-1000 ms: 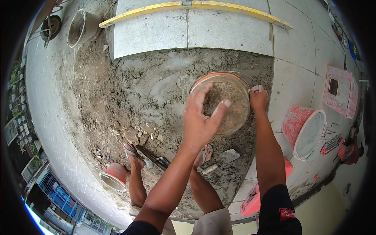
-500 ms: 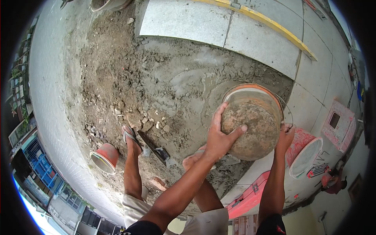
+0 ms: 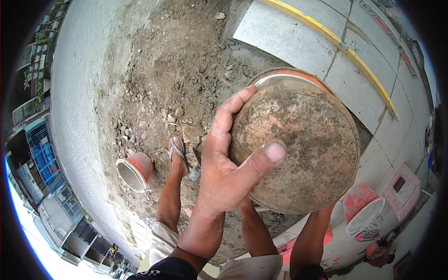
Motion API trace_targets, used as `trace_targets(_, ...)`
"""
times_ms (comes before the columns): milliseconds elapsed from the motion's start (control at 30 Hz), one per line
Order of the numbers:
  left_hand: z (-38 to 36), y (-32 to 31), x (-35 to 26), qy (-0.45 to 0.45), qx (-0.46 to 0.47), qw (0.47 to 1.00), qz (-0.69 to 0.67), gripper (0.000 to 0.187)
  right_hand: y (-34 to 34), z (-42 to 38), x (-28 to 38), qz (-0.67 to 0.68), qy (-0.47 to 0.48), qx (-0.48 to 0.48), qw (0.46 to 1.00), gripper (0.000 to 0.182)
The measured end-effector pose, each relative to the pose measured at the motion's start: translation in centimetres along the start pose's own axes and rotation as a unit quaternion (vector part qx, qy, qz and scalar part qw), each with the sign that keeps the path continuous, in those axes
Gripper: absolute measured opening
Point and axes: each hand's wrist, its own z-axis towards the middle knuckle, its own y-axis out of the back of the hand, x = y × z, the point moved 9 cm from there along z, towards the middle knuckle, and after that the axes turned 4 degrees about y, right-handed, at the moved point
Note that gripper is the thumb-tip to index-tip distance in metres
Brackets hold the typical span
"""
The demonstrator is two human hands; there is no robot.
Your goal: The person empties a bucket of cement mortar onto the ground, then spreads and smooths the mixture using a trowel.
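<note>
A mud-caked round bucket [image 3: 303, 144] is tipped, with its crusted bottom facing the camera and its orange rim on the far side. My left hand [image 3: 228, 163] grips its left side, thumb pressed on the bottom and fingers wrapped round toward the rim. The right forearm [image 3: 313, 233] reaches up behind the bucket, which hides my right hand. Beneath and beyond the bucket lies wet grey mortar [image 3: 252, 58], mostly covered from view.
Pale floor tiles [image 3: 289, 39] carry a long yellow straightedge [image 3: 322, 30]. A red bucket [image 3: 142, 167] lies left by my sandalled foot [image 3: 176, 149] and rubble. At the right are another red bucket [image 3: 361, 207], a pinkish box [image 3: 401, 189] and a distant person [image 3: 380, 255].
The bucket has come up closer to the camera, its bottom turned more squarely to it. My left hand rose with it. My right hand has passed out of sight behind it.
</note>
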Motion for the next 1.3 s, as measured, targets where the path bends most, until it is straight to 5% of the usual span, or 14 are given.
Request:
trace_targets(100,1.2,5.7,-3.0,-0.037,-0.083,0.993,0.08,0.096,-8.6,-2.3,2.5,-0.081,0.088,0.059,0.991,0.012)
trace_targets(267,7.8,16.8,-1.0,-0.099,-0.135,0.986,0.025,0.061,-19.4,0.6,-9.1,-0.11,0.044,0.133,0.984,0.024)
trace_targets(367,19.6,29.4,16.5,0.073,-0.163,0.98,0.084,0.066,-24.2,-4.8,-20.4,-0.168,-0.033,0.228,0.959,0.029)
trace_targets(400,18.7,27.8,19.7,0.243,-0.056,0.958,-0.145,0.063,-23.4,-4.8,-23.0,-0.274,-0.014,0.209,0.939,0.029)
trace_targets(467,19.1,27.3,18.6,0.098,-0.099,0.99,0.014,0.06,-21.6,-5.3,-22.6,-0.384,0.003,0.167,0.908,0.03)
trace_targets(533,17.5,25.0,14.8,0.127,-0.056,0.99,-0.025,0.062,-19.8,-7.1,-19.2,-0.398,0.004,0.156,0.904,0.03)
trace_targets(600,15.9,23.3,9.2,0.107,-0.01,0.994,-0.007,0.06,-19.7,-9.7,-16.2,-0.071,-0.05,0.153,0.984,0.031)
trace_targets(800,11.5,24.0,-11.0,-0.067,0.011,0.996,-0.051,0.043,-25.5,-11.6,-5.2,0.054,0.043,0.201,0.977,0.046)
trace_targets(933,12.6,29.6,-9.7,-0.17,-0.028,0.985,-0.008,0.045,-32.7,-11.0,-5.0,0.171,0.085,0.228,0.955,0.04)
trace_targets(967,13.7,31.8,-7.0,-0.212,-0.081,0.974,0.012,0.047,-33.3,-9.3,-9.5,0.058,0.052,0.205,0.976,0.034)
trace_targets(1033,18.9,37.3,9.8,0.074,-0.228,0.957,0.164,0.053,-32.4,-9.4,-15.9,-0.062,0.013,0.196,0.979,0.033)
trace_targets(1067,19.0,38.4,16.7,0.159,-0.239,0.956,0.065,0.053,-30.3,-10.4,-20.1,-0.16,-0.112,0.178,0.965,0.033)
trace_targets(1133,18.4,36.3,17.3,0.149,-0.225,0.951,-0.15,0.047,-28.9,-11.5,-21.8,-0.236,-0.221,0.145,0.935,0.036)
trace_targets(1300,14.9,36.7,9.4,0.106,-0.185,0.964,-0.159,0.039,-28.3,-14.4,-12.2,-0.131,-0.078,0.162,0.975,0.036)
